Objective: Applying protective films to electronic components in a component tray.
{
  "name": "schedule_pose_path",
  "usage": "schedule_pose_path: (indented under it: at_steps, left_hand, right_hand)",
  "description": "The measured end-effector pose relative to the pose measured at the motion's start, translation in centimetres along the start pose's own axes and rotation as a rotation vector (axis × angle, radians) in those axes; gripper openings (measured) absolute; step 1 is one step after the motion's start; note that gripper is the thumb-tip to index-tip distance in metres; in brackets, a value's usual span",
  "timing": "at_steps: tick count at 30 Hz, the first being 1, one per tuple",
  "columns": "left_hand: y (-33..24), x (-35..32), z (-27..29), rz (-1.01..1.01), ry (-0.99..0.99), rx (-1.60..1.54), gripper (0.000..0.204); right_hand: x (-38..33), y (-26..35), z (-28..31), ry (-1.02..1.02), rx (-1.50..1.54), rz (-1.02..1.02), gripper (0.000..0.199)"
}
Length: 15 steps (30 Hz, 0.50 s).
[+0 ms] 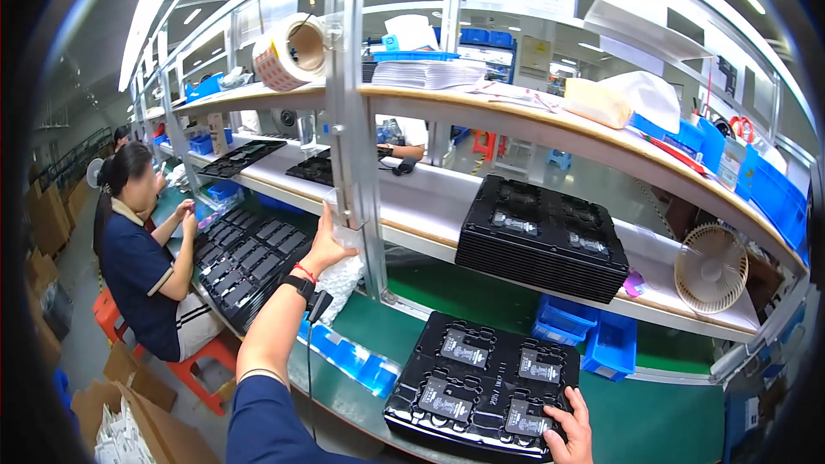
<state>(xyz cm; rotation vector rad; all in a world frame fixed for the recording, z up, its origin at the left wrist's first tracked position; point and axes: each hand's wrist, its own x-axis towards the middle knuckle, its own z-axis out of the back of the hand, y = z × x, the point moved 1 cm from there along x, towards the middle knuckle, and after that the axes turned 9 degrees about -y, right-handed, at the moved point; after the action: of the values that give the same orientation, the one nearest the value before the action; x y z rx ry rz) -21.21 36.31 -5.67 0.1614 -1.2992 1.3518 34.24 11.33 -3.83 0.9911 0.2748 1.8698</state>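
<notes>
Right hand (571,432) (fingers apart, like left hand (326,251)) touches tray (497,354). Nudging could drop it past the bench (675,434) front edge.

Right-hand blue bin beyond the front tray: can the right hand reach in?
Likely yes: the right hand is at the right edge of the black tray, and the open-topped blue bin sits beyond, nothing visible between.
</notes>
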Motion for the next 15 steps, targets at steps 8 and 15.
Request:
schedule_pose_path:
  at_steps: [8,15]
  left_hand:
    - [0.5,1.2,0.3,0.14,-0.045,0.083,0.045]
    - [1.6,-0.8,0.6,0.25,-0.313,0.008,0.039]
  right_hand:
    - [-0.4,-1.1,-0.4,-0.024,0.036,0.03,0.035]
    - [-0.1,-0.3,-0.5,-0.009,-0.01,0.046,0.032]
